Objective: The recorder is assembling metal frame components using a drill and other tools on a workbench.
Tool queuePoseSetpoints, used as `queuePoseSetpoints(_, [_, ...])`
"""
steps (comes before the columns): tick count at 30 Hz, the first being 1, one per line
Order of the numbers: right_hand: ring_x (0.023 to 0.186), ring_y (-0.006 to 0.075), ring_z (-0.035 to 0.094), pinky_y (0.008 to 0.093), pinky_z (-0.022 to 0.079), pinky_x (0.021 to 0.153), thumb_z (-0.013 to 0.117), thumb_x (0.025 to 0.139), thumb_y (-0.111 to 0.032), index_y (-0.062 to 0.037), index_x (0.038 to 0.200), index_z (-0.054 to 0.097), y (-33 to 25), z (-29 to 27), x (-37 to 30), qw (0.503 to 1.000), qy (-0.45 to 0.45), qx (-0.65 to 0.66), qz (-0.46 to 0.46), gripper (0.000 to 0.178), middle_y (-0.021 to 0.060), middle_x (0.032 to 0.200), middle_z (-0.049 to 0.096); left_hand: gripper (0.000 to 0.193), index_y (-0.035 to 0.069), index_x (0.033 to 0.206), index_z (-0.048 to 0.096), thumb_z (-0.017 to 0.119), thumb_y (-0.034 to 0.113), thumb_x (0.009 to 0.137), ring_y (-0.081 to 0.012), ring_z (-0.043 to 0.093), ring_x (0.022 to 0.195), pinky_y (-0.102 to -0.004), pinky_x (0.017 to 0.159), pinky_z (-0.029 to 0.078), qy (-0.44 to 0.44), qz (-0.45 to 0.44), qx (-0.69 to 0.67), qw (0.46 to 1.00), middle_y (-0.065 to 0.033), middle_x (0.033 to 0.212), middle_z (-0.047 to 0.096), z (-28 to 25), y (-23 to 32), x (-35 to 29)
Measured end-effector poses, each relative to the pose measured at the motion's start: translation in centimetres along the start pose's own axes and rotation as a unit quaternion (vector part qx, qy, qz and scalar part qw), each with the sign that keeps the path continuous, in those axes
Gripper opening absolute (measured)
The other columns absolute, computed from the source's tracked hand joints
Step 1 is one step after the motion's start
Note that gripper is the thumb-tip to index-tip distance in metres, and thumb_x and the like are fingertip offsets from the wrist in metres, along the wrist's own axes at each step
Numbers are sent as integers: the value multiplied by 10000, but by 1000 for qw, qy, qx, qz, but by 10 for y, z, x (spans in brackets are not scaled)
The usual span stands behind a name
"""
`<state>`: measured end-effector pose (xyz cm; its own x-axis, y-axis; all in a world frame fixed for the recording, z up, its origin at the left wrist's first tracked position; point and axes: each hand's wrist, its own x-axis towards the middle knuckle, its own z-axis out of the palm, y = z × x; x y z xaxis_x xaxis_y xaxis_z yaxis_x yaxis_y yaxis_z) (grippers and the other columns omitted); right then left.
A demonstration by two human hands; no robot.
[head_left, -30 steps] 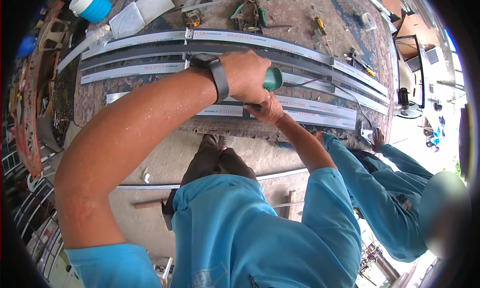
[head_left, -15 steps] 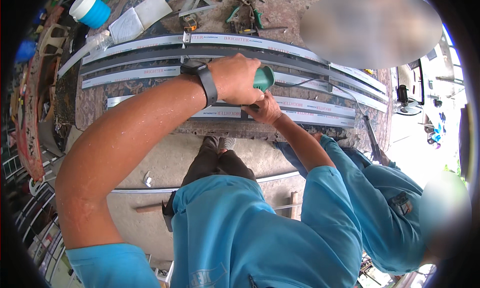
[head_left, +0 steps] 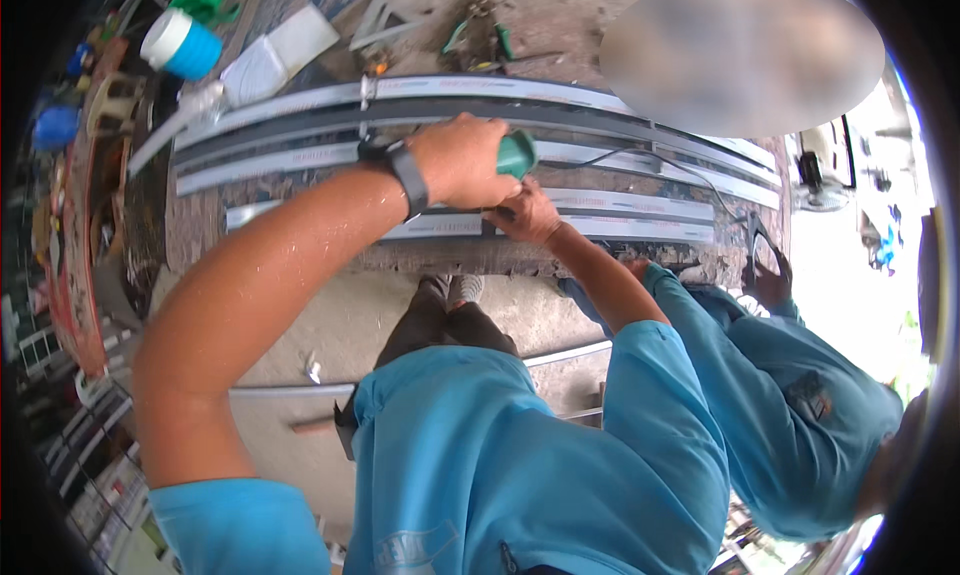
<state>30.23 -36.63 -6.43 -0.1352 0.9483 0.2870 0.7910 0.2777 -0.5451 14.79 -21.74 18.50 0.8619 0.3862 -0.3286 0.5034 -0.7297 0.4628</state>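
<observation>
My left hand point(head_left: 462, 163), with a dark watch on its wrist, is shut on a green power tool point(head_left: 517, 154) above long grey and white metal strips point(head_left: 300, 125) that lie side by side on a rough stone workbench point(head_left: 200, 235). A thin cable point(head_left: 690, 175) runs from the tool to the right across the strips. Just below the tool, my right hand point(head_left: 527, 215) lies with curled fingers on a pale strip point(head_left: 630, 205). The left hand hides what those fingers hold.
A blue-and-white jug point(head_left: 180, 43), a white container point(head_left: 285, 50) and green hand tools point(head_left: 480, 37) lie at the bench's far side. A co-worker in a blue shirt point(head_left: 800, 405) stands at my right, one hand point(head_left: 770, 280) on the bench edge. A fan point(head_left: 825, 165) stands beyond.
My left hand and the green tool have shifted slightly to the left along the strips. My right hand has followed underneath it.
</observation>
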Motion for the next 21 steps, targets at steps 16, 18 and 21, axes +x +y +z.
queuePoseSetpoints(16, [1205,319,513,563,411,948,760,867,-289,-149,954,681,-11,9,-6,999,16,28,-4,183,42,1163,643,838,-37,1406,529,788,502,819,-453,671,1145,-468,973,538,-76,-25,-8,997,-336,1178,687,-4,-9,8])
queuePoseSetpoints(18, [1212,319,513,560,412,957,762,864,-290,-149,955,684,-13,12,-5,1000,10,27,0,185,38,1169,645,847,-34,1411,525,786,512,818,-454,671,1144,-472,979,536,-72,-20,21,997,-338,1177,686,-6,-8,5])
queuePoseSetpoints(21, [1211,322,516,553,415,975,765,858,-296,-151,959,688,-15,7,-3,999,-7,26,17,192,29,1183,651,853,-31,1410,522,778,526,817,-465,665,1148,-473,987,533,-83,-12,31,996,-341,1186,681,-6,-14,6])
